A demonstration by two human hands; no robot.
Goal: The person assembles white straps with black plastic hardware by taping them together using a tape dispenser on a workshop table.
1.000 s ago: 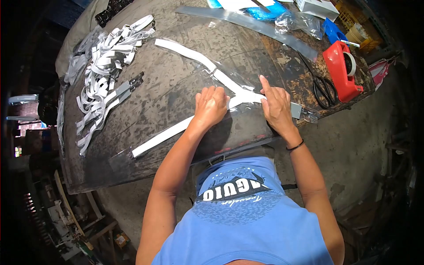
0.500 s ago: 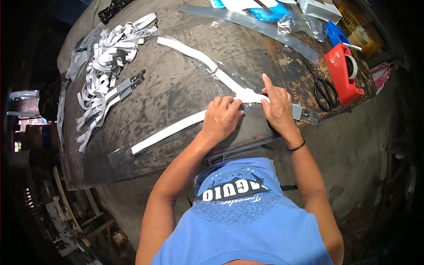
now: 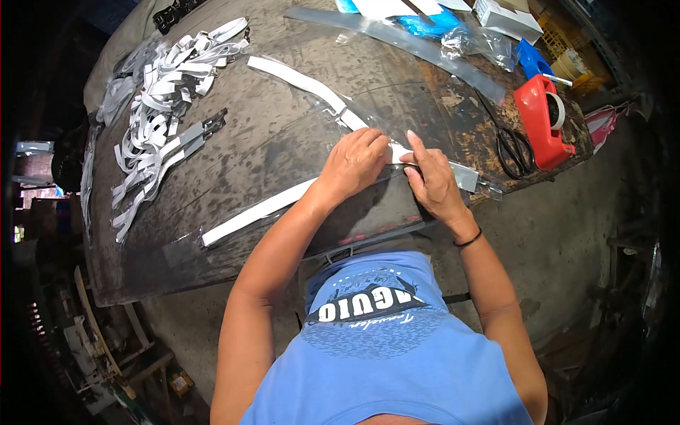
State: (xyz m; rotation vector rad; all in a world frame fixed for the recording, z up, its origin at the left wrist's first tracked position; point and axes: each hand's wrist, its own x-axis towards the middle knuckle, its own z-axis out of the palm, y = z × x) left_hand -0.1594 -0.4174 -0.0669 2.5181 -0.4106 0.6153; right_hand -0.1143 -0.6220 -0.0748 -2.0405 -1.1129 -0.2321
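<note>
A white strap [image 3: 265, 210] in a clear plastic sleeve lies on the dark table, its arms meeting in a Y between my hands. My left hand [image 3: 354, 161] is closed over the junction, fingers bent and pressed down on it. My right hand [image 3: 435, 180] pinches the strap just to the right, between thumb and a finger, with the index finger stretched out. Under my fingers the strap's exact grip is partly hidden. A grey end piece [image 3: 465, 177] shows beyond my right hand, and a small buckle [image 3: 341, 111] sits on the upper arm.
Piled white straps [image 3: 159, 106] lie at the left. At the right are a red tape dispenser [image 3: 540, 127] and black scissors [image 3: 515, 152]. A clear flat strip [image 3: 397, 44] crosses the back, near blue plastic packaging [image 3: 432, 23] and a white box [image 3: 506, 21].
My left hand has moved up and slightly right, onto the strap's junction. My right hand has shifted a little left and its index finger has lowered. The view has shifted slightly.
</note>
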